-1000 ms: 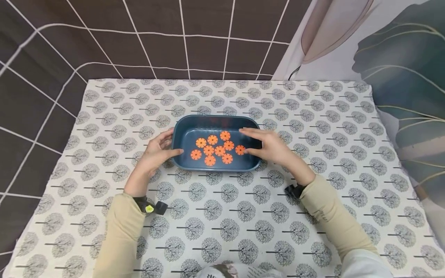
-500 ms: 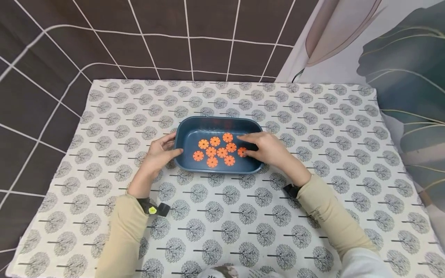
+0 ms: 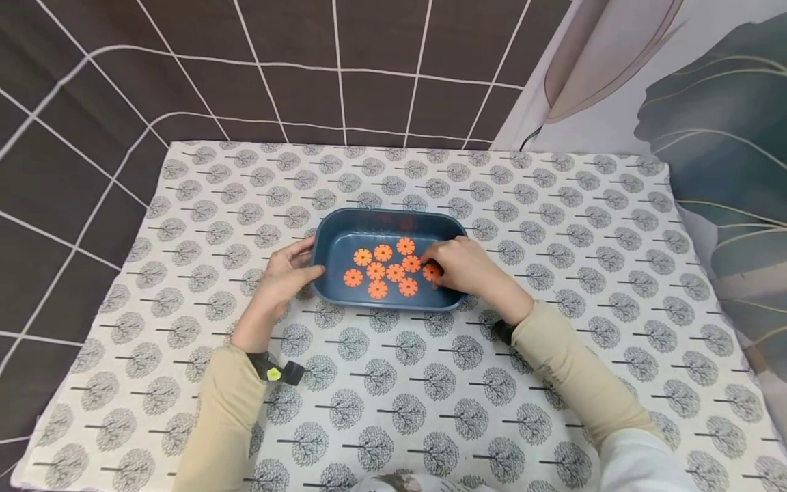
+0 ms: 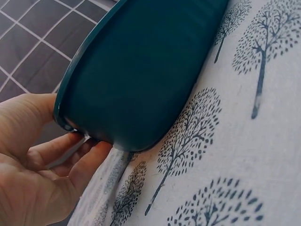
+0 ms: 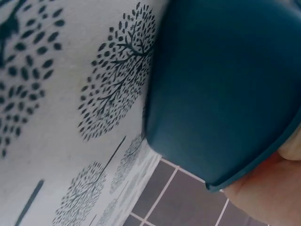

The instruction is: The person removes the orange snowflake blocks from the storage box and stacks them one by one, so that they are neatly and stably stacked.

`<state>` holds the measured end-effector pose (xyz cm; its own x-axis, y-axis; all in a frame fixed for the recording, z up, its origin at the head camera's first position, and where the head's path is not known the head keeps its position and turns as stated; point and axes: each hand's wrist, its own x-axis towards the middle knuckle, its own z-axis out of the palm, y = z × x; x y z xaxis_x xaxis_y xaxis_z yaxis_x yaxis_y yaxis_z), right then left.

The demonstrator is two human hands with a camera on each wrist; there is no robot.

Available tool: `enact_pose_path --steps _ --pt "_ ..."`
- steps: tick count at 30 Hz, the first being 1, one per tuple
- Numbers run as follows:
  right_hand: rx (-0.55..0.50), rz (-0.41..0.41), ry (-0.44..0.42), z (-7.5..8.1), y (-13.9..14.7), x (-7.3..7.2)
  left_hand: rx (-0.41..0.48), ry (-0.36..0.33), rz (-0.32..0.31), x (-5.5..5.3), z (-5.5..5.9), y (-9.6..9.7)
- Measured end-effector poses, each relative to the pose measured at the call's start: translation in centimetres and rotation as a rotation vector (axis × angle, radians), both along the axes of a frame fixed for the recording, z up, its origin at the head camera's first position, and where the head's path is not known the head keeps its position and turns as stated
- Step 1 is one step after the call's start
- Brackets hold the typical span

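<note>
A dark blue oblong tray (image 3: 344,295) with rounded corners stands on the table. Several flat orange notched discs (image 3: 376,271) with small dark centres lie spread on its floor. My left hand (image 3: 284,277) holds the tray's left end, the thumb over the rim and fingers under the outside, as the left wrist view shows. My right hand (image 3: 464,266) reaches over the right end, its fingers and thumb curled round the rightmost orange disc (image 3: 432,272), which they partly cover. In the right wrist view the tray's outer wall (image 5: 221,94) hides the fingertips.
A white cloth with grey tree prints (image 3: 381,383) covers the table. Behind it hangs a dark curtain with a white grid (image 3: 381,96). A patterned hanging with leaf shapes (image 3: 725,137) stands at the right.
My right hand has lowered into the tray, and its fingers have curled in from nearly straight to around the rightmost disc. My left hand keeps its hold; the head view has shifted slightly.
</note>
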<state>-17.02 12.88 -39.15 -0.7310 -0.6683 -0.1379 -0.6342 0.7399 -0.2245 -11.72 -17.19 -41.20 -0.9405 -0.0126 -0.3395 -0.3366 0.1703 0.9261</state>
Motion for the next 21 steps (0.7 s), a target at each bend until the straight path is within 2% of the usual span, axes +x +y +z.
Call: enact_pose_path --steps 10,18,21 --pt "0.101 -0.071 0.001 -0.1 -0.6 -0.2 0.003 -0.032 -0.002 -0.6 -0.2 -0.1" --pt "0.212 -0.134 -0.052 0.2 -1.6 -0.5 0.005 -0.036 -0.007 -0.6 -0.2 -0.2" --pt "0.216 -0.138 -0.056 0.1 -1.6 -0.6 0.011 -0.044 -0.010 -0.5 -0.1 -0.1"
